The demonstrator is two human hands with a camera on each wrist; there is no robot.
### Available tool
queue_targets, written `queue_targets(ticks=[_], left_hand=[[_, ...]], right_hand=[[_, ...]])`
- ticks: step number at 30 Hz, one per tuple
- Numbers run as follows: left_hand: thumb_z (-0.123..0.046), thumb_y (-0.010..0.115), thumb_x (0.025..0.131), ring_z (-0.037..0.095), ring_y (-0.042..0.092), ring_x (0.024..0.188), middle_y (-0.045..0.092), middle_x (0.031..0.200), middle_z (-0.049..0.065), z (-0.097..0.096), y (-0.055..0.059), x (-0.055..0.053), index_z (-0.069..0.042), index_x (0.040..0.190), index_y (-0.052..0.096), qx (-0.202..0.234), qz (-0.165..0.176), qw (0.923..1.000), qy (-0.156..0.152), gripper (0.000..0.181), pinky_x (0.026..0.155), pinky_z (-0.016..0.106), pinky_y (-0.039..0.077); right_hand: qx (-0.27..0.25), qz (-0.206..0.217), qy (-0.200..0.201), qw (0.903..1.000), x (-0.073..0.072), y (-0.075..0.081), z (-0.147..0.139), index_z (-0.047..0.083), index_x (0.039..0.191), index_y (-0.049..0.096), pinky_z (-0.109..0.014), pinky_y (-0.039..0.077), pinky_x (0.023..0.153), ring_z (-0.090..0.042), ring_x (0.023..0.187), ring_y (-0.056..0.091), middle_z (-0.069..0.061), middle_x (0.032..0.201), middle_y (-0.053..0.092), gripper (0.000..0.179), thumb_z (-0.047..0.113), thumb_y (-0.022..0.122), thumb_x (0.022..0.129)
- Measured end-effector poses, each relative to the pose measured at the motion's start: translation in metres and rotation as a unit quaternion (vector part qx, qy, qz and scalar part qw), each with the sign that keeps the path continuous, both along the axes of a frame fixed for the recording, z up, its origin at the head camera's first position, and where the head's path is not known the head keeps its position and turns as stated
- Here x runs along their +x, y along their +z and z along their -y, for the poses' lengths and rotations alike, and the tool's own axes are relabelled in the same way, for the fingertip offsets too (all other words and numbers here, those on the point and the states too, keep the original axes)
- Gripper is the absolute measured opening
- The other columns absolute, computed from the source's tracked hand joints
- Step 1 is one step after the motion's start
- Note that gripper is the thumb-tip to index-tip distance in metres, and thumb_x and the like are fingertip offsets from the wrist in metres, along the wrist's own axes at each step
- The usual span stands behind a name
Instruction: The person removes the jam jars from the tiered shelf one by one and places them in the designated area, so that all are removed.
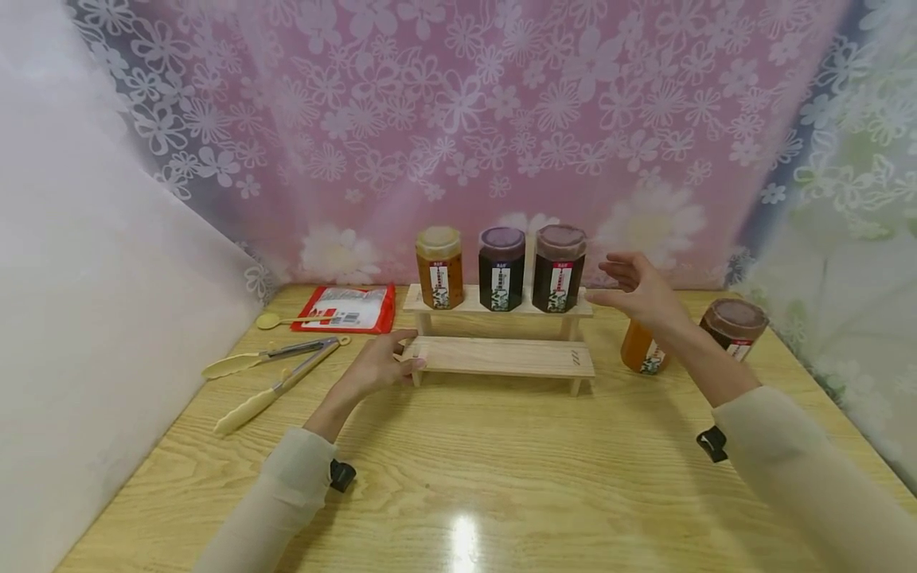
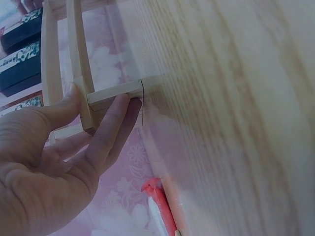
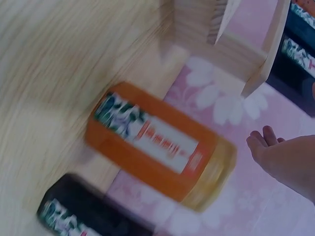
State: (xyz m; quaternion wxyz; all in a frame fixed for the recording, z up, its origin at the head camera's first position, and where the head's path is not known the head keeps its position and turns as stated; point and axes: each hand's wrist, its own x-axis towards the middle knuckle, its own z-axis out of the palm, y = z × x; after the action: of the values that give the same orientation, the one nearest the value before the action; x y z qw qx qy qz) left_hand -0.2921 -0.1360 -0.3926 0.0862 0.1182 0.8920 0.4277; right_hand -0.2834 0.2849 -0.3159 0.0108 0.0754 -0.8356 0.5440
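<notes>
A two-tier wooden stand (image 1: 494, 356) stands on the table. My left hand (image 1: 376, 364) grips its left end, the thumb on the lower shelf and fingers about the leg (image 2: 115, 94) in the left wrist view. Three jars stand on the upper shelf: an amber jar (image 1: 440, 270), a dark purple-lidded jar (image 1: 502, 270) and a dark brown-lidded jar (image 1: 559, 270). Just right of that last jar is my right hand (image 1: 641, 294), fingers extended towards it and holding nothing. Whether it touches the jar is unclear. Below that hand stands an orange jar (image 3: 152, 140), partly hidden by the wrist in the head view.
Another dark jar (image 1: 736, 322) stands at the far right, behind the right forearm. On the left lie a red and white packet (image 1: 351, 309), a yellow spoon (image 1: 269, 321) and yellow-tipped tongs (image 1: 247, 410). A flowered curtain (image 1: 458, 143) hangs behind the table.
</notes>
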Motion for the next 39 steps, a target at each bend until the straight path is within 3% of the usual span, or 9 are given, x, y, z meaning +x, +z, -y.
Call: queue_targets(ticks=[8,14,21,28,39], left_hand=[[-0.014,0.075,0.097,0.026,0.076,0.082,0.065,0.124,0.029,-0.001,0.000,0.000,-0.001,0.153,0.049,-0.005,-0.001,1.0000,0.002,0.063,0.072,0.038,0.065],[-0.014,0.075,0.097,0.026,0.076,0.083,0.065,0.125,0.029,-0.001,0.000,0.001,-0.001,0.153,0.049,-0.007,-0.003,1.0000,0.003,0.063,0.072,0.038,0.065],[-0.015,0.076,0.097,0.025,0.075,0.084,0.065,0.124,0.029,0.000,-0.002,0.000,-0.001,0.152,0.050,-0.006,-0.008,0.9999,0.002,0.063,0.072,0.039,0.065],[-0.014,0.076,0.097,0.025,0.074,0.086,0.066,0.123,0.028,0.001,-0.003,0.000,-0.001,0.152,0.051,-0.008,-0.011,0.9999,0.004,0.062,0.073,0.039,0.065],[-0.016,0.076,0.097,0.024,0.075,0.084,0.064,0.128,0.028,0.000,-0.003,-0.001,-0.004,0.152,0.051,-0.012,-0.009,0.9998,0.009,0.062,0.074,0.038,0.065]], right_hand=[[-0.015,-0.004,0.002,0.9999,-0.015,0.004,0.033,0.010,0.164,0.019,-0.053,0.025,0.126,-0.037,0.154,0.025,-0.019,0.167,0.027,0.095,0.029,0.080,0.094],[-0.045,-0.010,-0.004,0.9989,-0.026,0.006,0.057,0.012,0.163,0.022,-0.053,0.040,0.113,-0.033,0.144,0.038,-0.016,0.159,0.036,0.092,0.028,0.080,0.094],[-0.064,-0.033,-0.041,0.9965,-0.031,0.006,0.074,0.019,0.162,0.030,-0.041,0.051,0.095,-0.030,0.131,0.049,-0.013,0.152,0.045,0.088,0.022,0.083,0.091],[-0.066,-0.045,-0.048,0.9957,-0.031,-0.006,0.073,0.017,0.160,0.030,-0.053,0.041,0.116,-0.034,0.139,0.045,-0.016,0.151,0.044,0.094,0.011,0.087,0.085],[-0.049,-0.040,-0.070,0.9956,-0.031,-0.009,0.073,0.017,0.161,0.029,-0.055,0.040,0.117,-0.036,0.140,0.044,-0.018,0.153,0.044,0.096,0.018,0.088,0.085]])
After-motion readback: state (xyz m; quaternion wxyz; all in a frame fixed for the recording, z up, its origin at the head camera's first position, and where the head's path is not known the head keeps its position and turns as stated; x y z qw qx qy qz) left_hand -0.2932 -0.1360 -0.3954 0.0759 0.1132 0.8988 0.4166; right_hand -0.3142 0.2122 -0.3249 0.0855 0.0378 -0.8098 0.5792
